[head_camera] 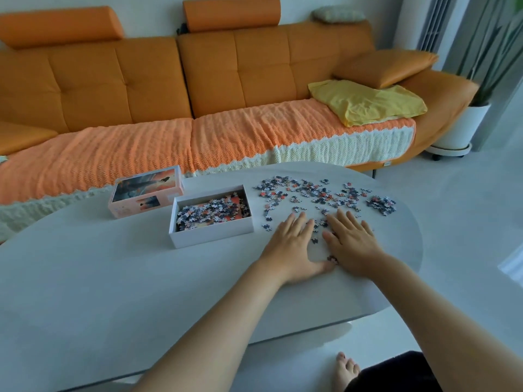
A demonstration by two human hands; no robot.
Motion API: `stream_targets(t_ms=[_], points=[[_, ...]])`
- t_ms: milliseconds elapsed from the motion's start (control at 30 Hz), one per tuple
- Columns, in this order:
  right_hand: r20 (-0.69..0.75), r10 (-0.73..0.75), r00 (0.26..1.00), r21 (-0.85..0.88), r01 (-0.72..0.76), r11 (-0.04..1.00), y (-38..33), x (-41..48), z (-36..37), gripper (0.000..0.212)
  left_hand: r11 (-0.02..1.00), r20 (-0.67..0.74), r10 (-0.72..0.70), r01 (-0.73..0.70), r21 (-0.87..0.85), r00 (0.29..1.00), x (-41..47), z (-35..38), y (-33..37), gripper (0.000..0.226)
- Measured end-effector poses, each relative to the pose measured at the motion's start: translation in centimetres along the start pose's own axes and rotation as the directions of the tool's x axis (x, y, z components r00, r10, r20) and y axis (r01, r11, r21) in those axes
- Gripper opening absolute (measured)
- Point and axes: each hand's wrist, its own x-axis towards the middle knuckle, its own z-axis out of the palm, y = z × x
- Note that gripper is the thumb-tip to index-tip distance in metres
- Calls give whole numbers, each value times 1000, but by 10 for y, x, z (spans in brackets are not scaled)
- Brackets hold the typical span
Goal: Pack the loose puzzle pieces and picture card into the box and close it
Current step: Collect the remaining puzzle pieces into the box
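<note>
An open white box (209, 236) stands on the white table (113, 278), holding many puzzle pieces over an orange picture card (236, 200). Its lid (145, 190), printed with an orange and grey picture, lies just behind and to the left. Loose puzzle pieces (311, 193) are scattered to the right of the box, with a small heap (380, 204) at the far right. My left hand (288, 244) and my right hand (351, 241) lie flat, palms down and fingers spread, side by side on the nearest loose pieces. A few pieces show between the hands.
An orange sofa (141, 80) with a knitted throw runs behind the table, a yellow cloth (368, 101) on its right end. A white plant pot (461, 128) stands at the right. The table's rounded edge lies close to my right hand. My bare foot (346, 372) shows below.
</note>
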Motion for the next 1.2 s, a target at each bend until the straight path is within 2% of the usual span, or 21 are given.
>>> stream_targets(t_ms=[200,300,367,433,500,567,633,700,767,800,900,1000,1067,1100,1167,1200], points=[[5,-158,987,59,158,986,0,14,0,55,984,33,-168,166,66,985,33,8,-18,118],[-14,-272,962,233,268,935,-6,24,-8,45,977,31,-207,205,58,978,42,7,-25,119],[-108,-244,964,351,267,898,-5,31,-16,39,978,21,-208,207,38,978,49,5,-27,120],[-207,-195,959,316,254,914,6,41,-21,36,988,-19,-156,156,13,988,57,5,-26,114],[-251,-144,957,150,185,971,26,51,-23,37,995,-86,-100,97,-33,991,64,5,-25,104],[-231,3,973,-1,-3,1000,47,59,-24,47,996,-165,-88,86,-22,982,72,6,-25,91],[-170,151,974,-25,-157,987,62,61,-24,60,991,-187,-128,133,17,974,80,7,-26,87],[-123,175,977,12,-175,985,69,63,-22,64,983,-104,-183,184,1,978,89,6,-28,88],[-107,117,987,46,-113,993,66,63,-22,62,985,-43,-170,169,-22,985,94,5,-28,87],[-118,70,990,63,-63,996,62,63,-22,58,990,-55,-138,137,-29,989,95,4,-27,85],[-166,-115,979,109,134,985,49,58,-22,43,995,-182,-80,67,-77,980,95,3,-23,72],[-164,-171,971,349,220,911,39,53,-24,32,996,-277,-42,20,-82,960,96,4,-20,64],[-232,-96,968,520,206,829,35,53,-27,31,997,-204,2,-17,-71,979,99,4,-17,69],[-286,-46,957,537,199,820,36,55,-27,32,998,-136,26,-34,-57,990,100,4,-16,74],[-394,17,919,391,151,908,44,62,-27,32,997,-26,75,-75,-10,997,102,5,-14,88],[-393,32,919,278,86,957,50,66,-25,34,996,5,91,-91,4,996,103,5,-13,95]])
